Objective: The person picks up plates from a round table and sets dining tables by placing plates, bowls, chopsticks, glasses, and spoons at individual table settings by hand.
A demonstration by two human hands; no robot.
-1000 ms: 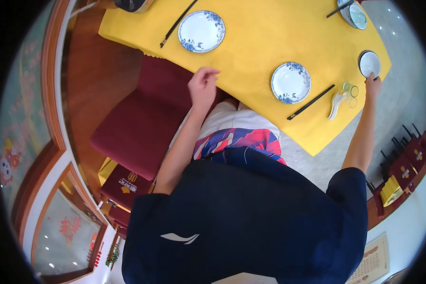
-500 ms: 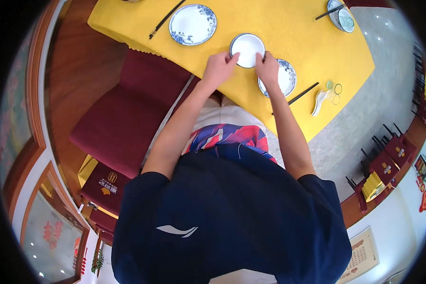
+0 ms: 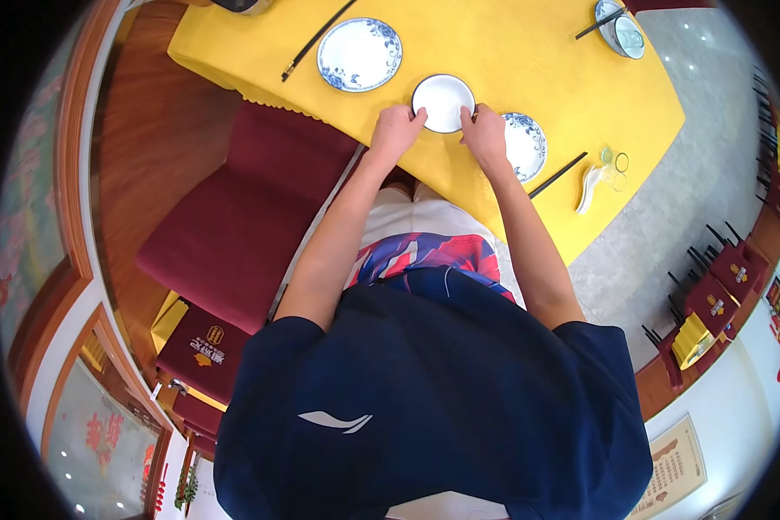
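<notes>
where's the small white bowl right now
In the head view, the white bowl sits on the yellow tablecloth, between both hands, between two blue-patterned plates.

Both my arms reach forward and up in the head view, bare from the short sleeves down, elbows slightly bent, forearms converging. My left hand [image 3: 396, 132] is palm down, knuckles toward camera, fingers curled, fingertips gripping the near-left rim of what I hold. My right hand [image 3: 484, 134] mirrors it, palm down, wrist straight, fingers curled and pinching the right rim. The hands sit close together, not touching each other, roughly level. Thumbs are hidden under the hands; I can't tell their position. Left forearm angles in from lower left, right from lower right.
</notes>
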